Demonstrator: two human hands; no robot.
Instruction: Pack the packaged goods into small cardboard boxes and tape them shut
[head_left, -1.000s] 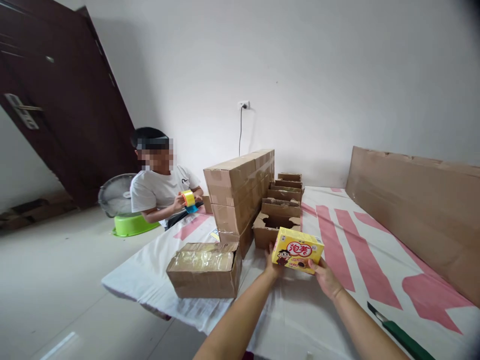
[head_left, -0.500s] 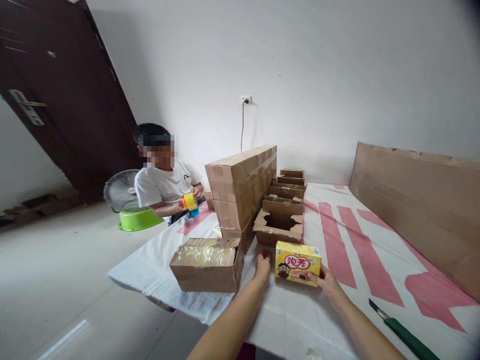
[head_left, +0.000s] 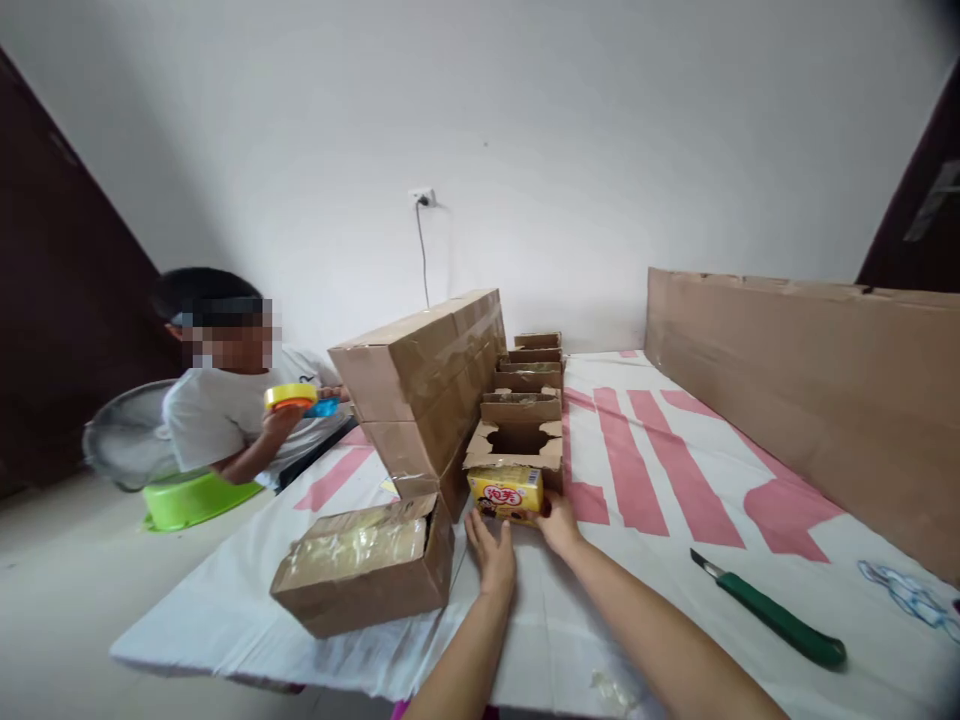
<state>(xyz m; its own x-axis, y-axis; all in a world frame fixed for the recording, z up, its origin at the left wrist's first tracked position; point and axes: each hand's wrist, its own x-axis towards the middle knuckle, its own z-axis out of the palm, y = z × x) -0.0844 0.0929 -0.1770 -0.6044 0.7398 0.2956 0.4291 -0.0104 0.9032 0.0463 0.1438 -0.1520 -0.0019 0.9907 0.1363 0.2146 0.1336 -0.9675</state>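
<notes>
A small yellow snack box (head_left: 507,494) with red lettering stands on the table, against the near side of an open cardboard box (head_left: 551,446) with cut-out flaps. My right hand (head_left: 559,524) grips the snack box at its lower right end. Just below its left end is my left hand (head_left: 492,556), fingers apart and tips close to the box; whether they touch it I cannot tell. To the left of that hand sits a closed, taped cardboard box (head_left: 360,570).
Stacked taped cartons (head_left: 427,385) form a long wall beside a row of open boxes (head_left: 534,378). A green-handled utility knife (head_left: 780,615) lies at right, blade exposed. A large cardboard panel (head_left: 787,370) stands behind it. At left, a person (head_left: 232,410) holds a yellow-and-blue tape dispenser (head_left: 296,398).
The snack box has moved forward against the open cardboard box, in my right hand. My left hand has opened its fingers near it. The view has turned right; the other person's tape dispenser is raised.
</notes>
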